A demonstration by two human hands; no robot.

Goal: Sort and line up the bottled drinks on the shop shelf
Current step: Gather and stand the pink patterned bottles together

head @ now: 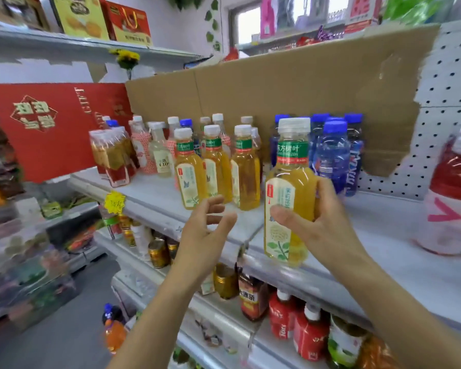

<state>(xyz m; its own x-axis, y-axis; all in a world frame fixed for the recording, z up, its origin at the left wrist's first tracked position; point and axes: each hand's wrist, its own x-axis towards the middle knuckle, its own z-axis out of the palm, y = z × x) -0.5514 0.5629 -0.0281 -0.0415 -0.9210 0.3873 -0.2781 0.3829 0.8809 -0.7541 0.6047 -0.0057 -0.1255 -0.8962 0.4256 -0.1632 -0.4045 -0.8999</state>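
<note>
My right hand [314,222] grips a yellow tea bottle [289,187] with a green neck label and white cap, held upright above the front edge of the white shelf [399,235]. My left hand [206,230] hovers open just left of it, fingers loosely spread, holding nothing. Three matching yellow tea bottles [216,166] stand in a row on the shelf behind my left hand. Blue-capped blue bottles [333,155] stand grouped behind the held bottle. Pale and pink-labelled bottles [155,150] and a shrink-wrapped pack of amber drinks [112,155] stand further left.
A large red drink bottle [453,198] stands at the shelf's right end. A cardboard sheet [304,86] backs the shelf, with a red gift box [51,129] to its left. The lower shelves hold cans [159,251] and red bottles [298,323]. The aisle floor lies at lower left.
</note>
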